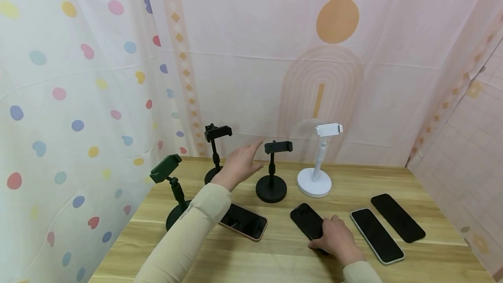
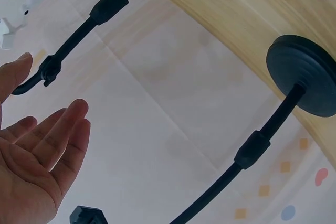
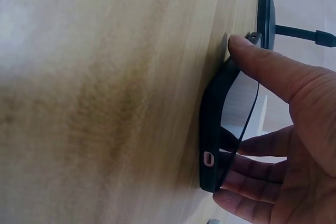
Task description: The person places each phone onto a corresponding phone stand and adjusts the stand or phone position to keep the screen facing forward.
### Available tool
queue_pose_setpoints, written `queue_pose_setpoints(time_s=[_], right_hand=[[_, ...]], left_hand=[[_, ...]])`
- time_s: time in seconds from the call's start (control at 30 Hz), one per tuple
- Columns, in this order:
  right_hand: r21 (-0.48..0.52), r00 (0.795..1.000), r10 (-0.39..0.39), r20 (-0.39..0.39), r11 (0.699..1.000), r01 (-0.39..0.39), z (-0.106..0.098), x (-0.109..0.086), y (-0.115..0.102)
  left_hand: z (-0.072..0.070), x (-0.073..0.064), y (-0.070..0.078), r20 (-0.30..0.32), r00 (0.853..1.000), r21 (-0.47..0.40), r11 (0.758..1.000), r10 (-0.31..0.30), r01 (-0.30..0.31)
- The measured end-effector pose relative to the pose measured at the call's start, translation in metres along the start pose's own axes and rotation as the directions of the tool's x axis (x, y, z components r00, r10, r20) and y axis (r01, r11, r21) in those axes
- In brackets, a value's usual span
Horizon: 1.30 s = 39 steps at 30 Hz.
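My right hand (image 1: 335, 237) grips a black smartphone (image 1: 305, 218) by its sides near the lower end, the phone lying on the table. In the right wrist view the thumb is on one long edge of this phone (image 3: 211, 124) and the fingers on the other. My left hand (image 1: 240, 165) is in the air, fingers extended and holding nothing, just left of the clamp of a small black phone stand (image 1: 271, 182). In the left wrist view the hand (image 2: 39, 150) has its thumb apart from the fingers, near that stand's bent neck (image 2: 52, 66).
Another black stand (image 1: 214, 147) rises behind my left arm; a dark green-black one (image 1: 177, 191) stands at the left, and a white one (image 1: 318, 178) right of centre. A pink-edged phone (image 1: 245, 222), a white-edged phone (image 1: 377, 235) and a black phone (image 1: 397, 217) lie on the wooden table (image 1: 283, 261).
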State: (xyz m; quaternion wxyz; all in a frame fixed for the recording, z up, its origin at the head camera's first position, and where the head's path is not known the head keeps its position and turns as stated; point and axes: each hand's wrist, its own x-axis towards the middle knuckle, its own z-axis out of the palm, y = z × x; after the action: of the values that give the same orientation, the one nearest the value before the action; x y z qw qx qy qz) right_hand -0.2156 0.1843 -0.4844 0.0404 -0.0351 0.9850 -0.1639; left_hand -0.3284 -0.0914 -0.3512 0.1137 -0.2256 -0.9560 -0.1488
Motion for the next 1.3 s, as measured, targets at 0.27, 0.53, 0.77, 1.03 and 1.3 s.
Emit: queue_pose_setpoints(time_s=[0.27, 0.53, 0.77, 1.03, 1.3], right_hand=[[0.014, 1.000, 0.018, 0.001, 1.000, -0.018, 0.002, -0.001, 0.001], [0.032, 0.999, 0.032, 0.021, 0.999, -0.033, 0.001, 0.000, 0.001], [0.026, 0.999, 0.026, 0.020, 0.999, -0.027, 0.000, 0.001, 0.001], [0.032, 0.999, 0.027, 0.022, 0.999, -0.027, 0.001, 0.002, 0.003], [0.038, 0.999, 0.030, 0.018, 0.999, -0.030, -0.001, 0.001, 0.002]], left_hand=[[0.003, -0.005, -0.004, 0.008, 1.000, 0.003, 1.000, -0.018, 0.018], [0.009, -0.011, -0.010, 0.007, 1.000, -0.018, 1.000, -0.025, 0.025], [0.015, -0.014, -0.012, 0.010, 0.999, 0.010, 0.999, -0.032, 0.032], [0.019, -0.016, -0.013, 0.017, 0.999, 0.001, 0.999, -0.038, 0.038], [0.023, -0.019, -0.014, -0.006, 1.000, 0.029, 0.999, -0.024, 0.025]])
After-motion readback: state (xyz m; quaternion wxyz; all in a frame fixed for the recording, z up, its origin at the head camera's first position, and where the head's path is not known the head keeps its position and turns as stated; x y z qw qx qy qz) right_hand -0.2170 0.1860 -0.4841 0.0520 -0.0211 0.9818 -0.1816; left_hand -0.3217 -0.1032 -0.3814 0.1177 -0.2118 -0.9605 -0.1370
